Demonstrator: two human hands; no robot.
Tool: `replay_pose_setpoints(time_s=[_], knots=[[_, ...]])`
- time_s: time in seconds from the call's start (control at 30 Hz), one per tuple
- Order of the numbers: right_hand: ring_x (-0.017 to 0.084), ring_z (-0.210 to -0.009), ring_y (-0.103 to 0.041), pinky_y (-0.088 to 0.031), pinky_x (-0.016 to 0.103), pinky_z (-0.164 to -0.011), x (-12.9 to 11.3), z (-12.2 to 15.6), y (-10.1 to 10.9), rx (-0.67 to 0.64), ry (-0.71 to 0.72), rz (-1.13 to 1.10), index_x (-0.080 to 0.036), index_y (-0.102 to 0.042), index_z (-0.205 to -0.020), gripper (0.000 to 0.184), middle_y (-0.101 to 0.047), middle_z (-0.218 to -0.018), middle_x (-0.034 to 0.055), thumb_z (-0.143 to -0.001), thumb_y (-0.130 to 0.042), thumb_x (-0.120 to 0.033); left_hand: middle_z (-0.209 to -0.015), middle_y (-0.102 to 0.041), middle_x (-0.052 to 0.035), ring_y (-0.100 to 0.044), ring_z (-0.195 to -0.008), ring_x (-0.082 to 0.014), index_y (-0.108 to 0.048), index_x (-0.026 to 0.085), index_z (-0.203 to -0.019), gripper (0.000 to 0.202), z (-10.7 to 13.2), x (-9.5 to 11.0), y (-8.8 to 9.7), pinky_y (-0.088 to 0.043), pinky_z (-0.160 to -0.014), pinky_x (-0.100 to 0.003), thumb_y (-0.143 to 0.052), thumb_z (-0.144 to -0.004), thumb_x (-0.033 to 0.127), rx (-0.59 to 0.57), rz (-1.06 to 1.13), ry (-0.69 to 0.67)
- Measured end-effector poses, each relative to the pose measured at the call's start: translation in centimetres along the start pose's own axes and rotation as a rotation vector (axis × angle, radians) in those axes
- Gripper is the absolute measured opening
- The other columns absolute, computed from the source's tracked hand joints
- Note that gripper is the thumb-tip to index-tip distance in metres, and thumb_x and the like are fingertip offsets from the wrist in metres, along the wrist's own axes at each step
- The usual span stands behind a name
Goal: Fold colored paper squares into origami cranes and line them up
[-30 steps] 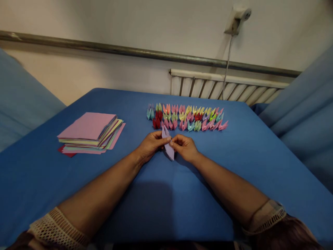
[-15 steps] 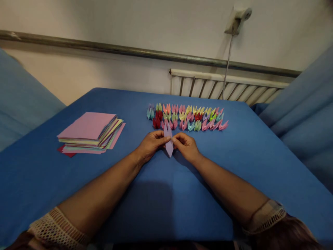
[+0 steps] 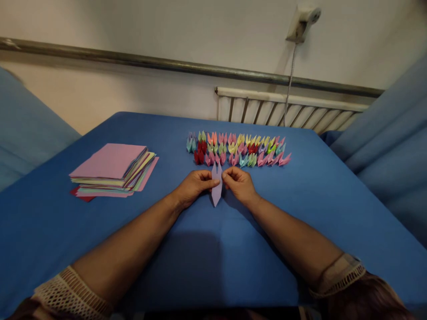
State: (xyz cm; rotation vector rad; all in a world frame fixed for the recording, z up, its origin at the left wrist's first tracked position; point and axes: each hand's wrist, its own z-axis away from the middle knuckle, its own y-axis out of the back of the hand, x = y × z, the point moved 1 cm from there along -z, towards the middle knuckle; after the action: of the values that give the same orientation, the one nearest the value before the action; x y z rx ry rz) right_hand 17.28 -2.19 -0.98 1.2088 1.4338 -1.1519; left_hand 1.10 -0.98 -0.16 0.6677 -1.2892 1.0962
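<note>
A folded lilac origami paper is held upright between my hands, its two narrow points up and one point down. My left hand pinches its left side, thumb across the front face. At the right edge, my right hand has thumb and forefinger closed on the paper. Just beyond stand rows of small folded paper cranes in pink, red, yellow, green, blue and purple.
A stack of coloured paper sheets lies on the left of the blue-covered table, pink on top, a red corner poking out below. Behind are a white radiator, a pipe and a cord. Blue curtains hang at both sides.
The lilac paper has turned flatter towards me and its two upper points look more apart. Both hands keep their grip; the view has shifted slightly.
</note>
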Motion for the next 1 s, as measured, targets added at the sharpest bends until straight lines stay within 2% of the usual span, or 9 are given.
replay_pose_setpoints(time_s=[0.13, 0.37, 0.57, 0.8, 1.0], knots=[[0.009, -0.048, -0.045, -0.038, 0.024, -0.049, 0.1, 0.1, -0.1, -0.009, -0.031, -0.023, -0.02, -0.057, -0.067, 0.025, -0.052, -0.056, -0.0049, -0.074, -0.065, -0.043, -0.069, -0.066, -0.0017, -0.057, -0.06, -0.0097, -0.07, 0.012, -0.076, 0.025, 0.1, -0.1, 0.2, -0.043, -0.062, -0.023, -0.083, -0.064, 0.03, -0.036, 0.024, 0.018], [0.009, -0.049, -0.048, -0.04, 0.024, -0.05, 0.5, 0.1, -0.1, -0.07, -0.05, -0.114, -0.02, -0.058, -0.069, 0.036, -0.056, -0.059, -0.0035, -0.078, -0.064, -0.054, -0.078, -0.07, -0.0069, -0.064, -0.07, -0.0152, -0.07, 0.011, -0.081, 0.028, 0.2, 0.2, 0.0, -0.048, -0.071, -0.029, -0.082, -0.067, 0.032, -0.093, 0.081, 0.042], [0.011, -0.061, -0.055, -0.047, 0.026, -0.061, 1.8, 0.0, -0.5, -0.043, -0.019, -0.089, -0.022, -0.059, -0.081, 0.035, -0.06, -0.069, -0.0032, -0.066, -0.077, -0.048, -0.069, -0.067, -0.0025, -0.06, -0.061, -0.011, -0.068, 0.012, -0.074, 0.027, 0.1, 0.2, 0.0, -0.046, -0.063, -0.024, -0.084, -0.063, 0.03, 0.087, 0.08, -0.004], [0.011, -0.055, -0.052, -0.045, 0.026, -0.058, 2.3, -0.9, 0.0, 0.086, -0.048, -0.119, -0.021, -0.057, -0.071, 0.035, -0.057, -0.061, -0.005, -0.06, -0.079, -0.046, -0.072, -0.066, -0.0011, -0.058, -0.062, -0.0088, -0.069, 0.013, -0.076, 0.027, -0.1, -0.1, -0.3, -0.046, -0.063, -0.023, -0.084, -0.064, 0.031, 0.097, 0.096, -0.021], [0.011, -0.05, -0.051, -0.042, 0.025, -0.052, 2.1, -0.7, 0.0, 0.002, -0.068, -0.08, -0.02, -0.056, -0.067, 0.035, -0.056, -0.054, -0.0038, -0.067, -0.073, -0.051, -0.066, -0.065, -0.0008, -0.055, -0.056, -0.0086, -0.068, 0.014, -0.072, 0.025, -0.2, -0.1, 0.0, -0.045, -0.059, -0.023, -0.083, -0.063, 0.032, 0.184, 0.009, -0.049]])
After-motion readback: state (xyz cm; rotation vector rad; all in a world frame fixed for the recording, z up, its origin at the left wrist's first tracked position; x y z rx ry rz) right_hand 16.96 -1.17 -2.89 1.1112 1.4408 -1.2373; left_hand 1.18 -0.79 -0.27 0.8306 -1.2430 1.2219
